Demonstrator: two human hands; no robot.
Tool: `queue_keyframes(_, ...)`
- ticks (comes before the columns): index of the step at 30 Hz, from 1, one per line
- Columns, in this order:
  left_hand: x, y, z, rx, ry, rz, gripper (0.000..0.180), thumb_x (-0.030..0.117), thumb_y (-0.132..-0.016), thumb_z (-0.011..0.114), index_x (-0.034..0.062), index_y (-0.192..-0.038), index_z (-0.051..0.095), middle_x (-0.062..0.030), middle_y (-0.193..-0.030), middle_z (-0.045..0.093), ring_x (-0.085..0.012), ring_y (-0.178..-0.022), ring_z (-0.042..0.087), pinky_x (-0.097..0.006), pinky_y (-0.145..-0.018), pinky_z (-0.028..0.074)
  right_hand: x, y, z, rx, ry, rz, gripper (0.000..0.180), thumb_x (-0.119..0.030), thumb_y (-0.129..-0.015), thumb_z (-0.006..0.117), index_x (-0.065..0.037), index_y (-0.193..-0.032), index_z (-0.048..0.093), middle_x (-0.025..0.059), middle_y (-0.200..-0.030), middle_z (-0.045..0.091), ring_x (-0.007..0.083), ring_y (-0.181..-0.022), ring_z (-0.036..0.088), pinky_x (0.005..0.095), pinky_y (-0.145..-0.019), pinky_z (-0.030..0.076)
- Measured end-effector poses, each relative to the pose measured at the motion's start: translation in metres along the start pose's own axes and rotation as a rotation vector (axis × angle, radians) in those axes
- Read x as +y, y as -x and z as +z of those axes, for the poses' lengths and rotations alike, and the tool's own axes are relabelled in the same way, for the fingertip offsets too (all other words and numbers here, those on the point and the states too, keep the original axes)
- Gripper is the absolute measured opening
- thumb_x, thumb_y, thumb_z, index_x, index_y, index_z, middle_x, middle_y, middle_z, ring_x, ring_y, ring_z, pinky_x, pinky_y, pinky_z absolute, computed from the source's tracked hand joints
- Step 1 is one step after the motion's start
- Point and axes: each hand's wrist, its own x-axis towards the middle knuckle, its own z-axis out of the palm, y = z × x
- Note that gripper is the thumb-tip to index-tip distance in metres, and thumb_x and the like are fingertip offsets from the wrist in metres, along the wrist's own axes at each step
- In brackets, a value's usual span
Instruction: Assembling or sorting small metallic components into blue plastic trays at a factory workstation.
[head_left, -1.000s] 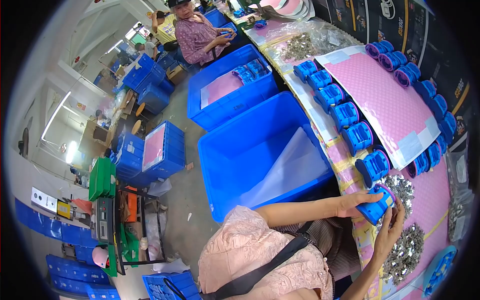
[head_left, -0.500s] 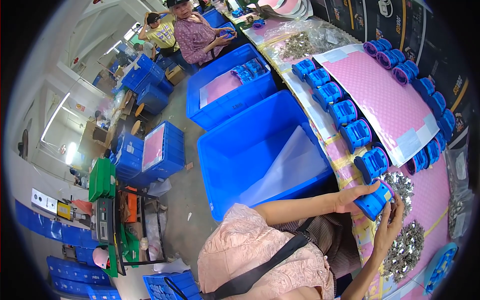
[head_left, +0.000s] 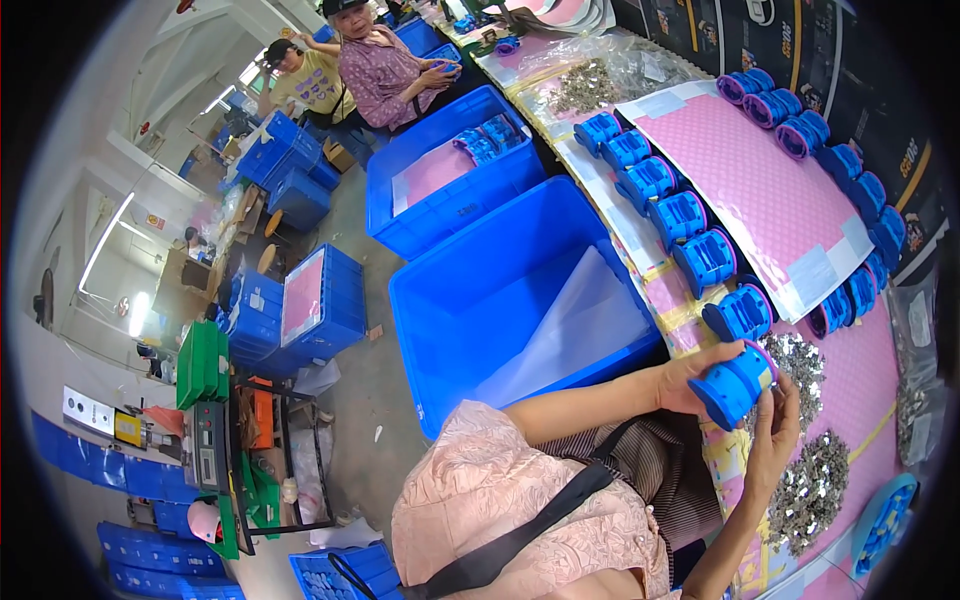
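Note:
Both hands hold a blue plastic spool-shaped housing [head_left: 733,390] with a pink rim, above the near edge of the bench. My left hand [head_left: 688,382] grips it from the left, thumb along its top. At its lower right, the fingers of my right hand [head_left: 776,420] press on it; whether they pinch a small part too I cannot make out. Just beyond stands a similar blue housing [head_left: 740,313], first in a row along the bench. Loose shiny metal pieces lie in one pile [head_left: 800,372] beside the held housing and another pile [head_left: 808,495] near my right wrist.
A large blue bin [head_left: 440,330] with a translucent sheet inside stands left of the bench. Behind it, another blue bin [head_left: 390,215] holds housings. A pink quilted sheet [head_left: 740,180] lies between rows of housings. A blue basket [head_left: 868,540] sits at lower right. Two people stand at the far end.
The held housing has shifted slightly left and up, and turned a little in my hands. My view has shifted slightly. At the back, the person in yellow has leaned and moved an arm.

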Motion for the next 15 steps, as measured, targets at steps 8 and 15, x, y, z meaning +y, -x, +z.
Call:
queue_keyframes(8,0.127,0.081,-0.066,0.205,0.104,0.518,0.081,0.074,-0.081,0.056,0.0071,-0.126,0.052,-0.0144,-0.112,0.063,-0.032,-0.102,0.062,-0.048,-0.092,0.051,-0.02,-0.004,0.013,-0.059,0.189,0.014,0.036,-0.021,-0.103,0.046,0.0,-0.13,0.054,0.012,-0.124,0.06,0.0229,-0.115,0.055,0.0325,-0.102,0.038)
queue_keyframes(15,0.101,0.096,-0.049,0.359,0.039,0.353,0.104,0.081,-0.077,0.049,-0.0034,-0.138,0.04,-0.0197,-0.121,0.058,-0.032,-0.107,0.061,-0.048,-0.093,0.05,-0.002,-0.018,0.026,-0.035,0.224,-0.135,0.03,-0.017,-0.102,0.049,-0.003,-0.125,0.062,0.0021,-0.108,0.062,0.0096,-0.091,0.053,0.0255,-0.083,0.044)
